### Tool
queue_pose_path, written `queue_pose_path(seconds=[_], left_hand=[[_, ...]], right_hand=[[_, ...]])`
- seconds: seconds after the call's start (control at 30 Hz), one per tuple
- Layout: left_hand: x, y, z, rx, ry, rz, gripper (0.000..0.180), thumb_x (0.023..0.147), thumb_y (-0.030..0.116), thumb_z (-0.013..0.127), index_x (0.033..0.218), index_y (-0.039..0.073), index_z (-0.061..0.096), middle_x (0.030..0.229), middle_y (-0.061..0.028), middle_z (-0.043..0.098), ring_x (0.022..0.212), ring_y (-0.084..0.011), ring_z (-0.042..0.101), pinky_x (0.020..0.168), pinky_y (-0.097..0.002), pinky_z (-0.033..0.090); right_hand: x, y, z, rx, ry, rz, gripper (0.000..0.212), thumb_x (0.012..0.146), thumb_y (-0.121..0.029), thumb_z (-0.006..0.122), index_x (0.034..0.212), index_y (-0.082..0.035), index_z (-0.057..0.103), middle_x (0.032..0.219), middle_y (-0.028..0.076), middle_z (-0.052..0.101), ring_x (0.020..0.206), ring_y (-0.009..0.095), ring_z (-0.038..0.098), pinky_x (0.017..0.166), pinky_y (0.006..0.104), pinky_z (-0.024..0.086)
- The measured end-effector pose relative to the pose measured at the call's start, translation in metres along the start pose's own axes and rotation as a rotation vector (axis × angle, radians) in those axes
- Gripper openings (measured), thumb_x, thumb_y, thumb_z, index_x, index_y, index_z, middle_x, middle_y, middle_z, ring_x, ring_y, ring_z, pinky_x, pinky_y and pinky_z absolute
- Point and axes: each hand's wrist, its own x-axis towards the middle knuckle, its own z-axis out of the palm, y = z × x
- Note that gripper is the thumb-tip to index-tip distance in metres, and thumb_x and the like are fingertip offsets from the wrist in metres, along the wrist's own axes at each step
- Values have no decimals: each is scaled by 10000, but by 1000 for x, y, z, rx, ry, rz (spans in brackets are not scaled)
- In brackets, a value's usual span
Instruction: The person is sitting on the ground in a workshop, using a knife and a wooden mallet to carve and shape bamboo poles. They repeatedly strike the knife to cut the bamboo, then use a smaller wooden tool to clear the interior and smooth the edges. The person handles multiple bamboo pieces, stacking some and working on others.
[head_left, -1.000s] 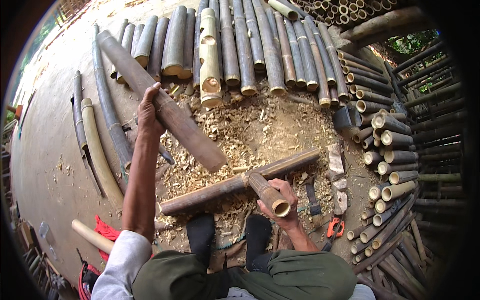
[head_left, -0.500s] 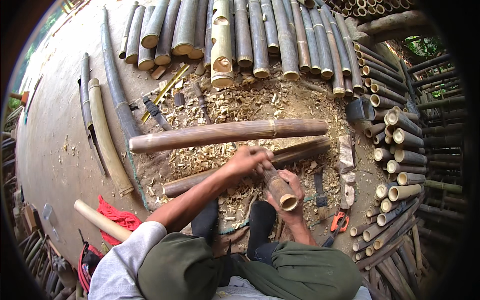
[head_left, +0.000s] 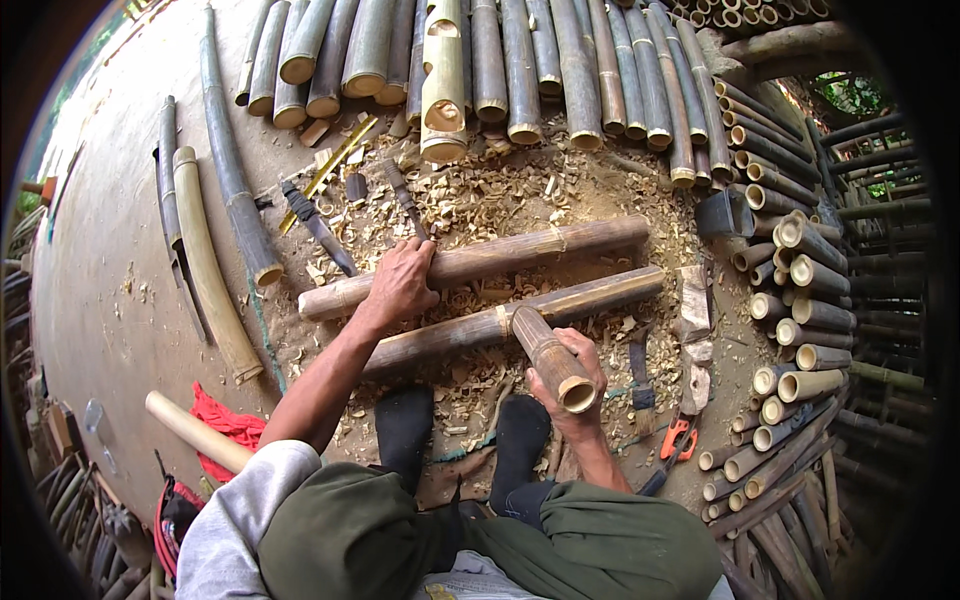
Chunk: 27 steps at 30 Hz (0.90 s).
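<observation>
Clerk: Bamboo, short brown cut length (head_left: 550, 357): where, how held?
Keeper: Right hand (head_left: 575, 385) gripped around it, its far end resting on the nearer long brown bamboo pole (head_left: 520, 318), likely for support; long axis slants, open end toward the person. Left hand (head_left: 400, 285) pressed palm-down on the farther pole (head_left: 480, 262), probably steadying it.

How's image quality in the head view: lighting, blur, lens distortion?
Head view: soft, even daylight, no glare, only faint shadows under the long brown bamboo pole that the left hand rests on. Centre is sharp, including the short cut bamboo section in the right hand. Strong fisheye bending curves the stacked bamboo poles toward the rim, with a black vignette at the corners.
</observation>
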Motion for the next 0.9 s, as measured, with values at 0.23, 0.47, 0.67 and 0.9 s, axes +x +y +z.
queue_pose_path(seconds=[0.23,0.47,0.67,0.9], left_hand=[[-21,11,1,-130,-122,-76,683,707,248,769,1327,19,599,1265,-228,618,1261,-402,571,1083,-491,462],[-75,46,23,-51,59,-121,1277,629,563,955,1613,62,312,1626,-287,346,1555,-467,287,1264,-638,196],[-83,42,41,-61,134,-109,1335,572,493,994,1634,97,290,1571,-300,378,1516,-490,328,1263,-636,212],[-90,40,46,75,188,-56,1127,728,395,877,1627,34,302,1518,-309,434,1447,-462,417,1220,-648,252]], right_hand=[[-1,4,3,126,40,83,611,781,-56,855,1330,-15,591,1363,170,642,1235,295,656,1053,415,533],[17,-4,0,124,-27,155,604,821,-85,816,1370,-17,574,1371,125,606,1286,250,573,1145,403,424],[36,-7,7,6,-55,147,587,828,-105,820,1361,-4,596,1373,130,611,1298,254,566,1139,413,433],[37,-13,10,14,-81,158,549,878,-72,783,1377,-3,566,1367,118,597,1266,241,568,1119,399,443]])
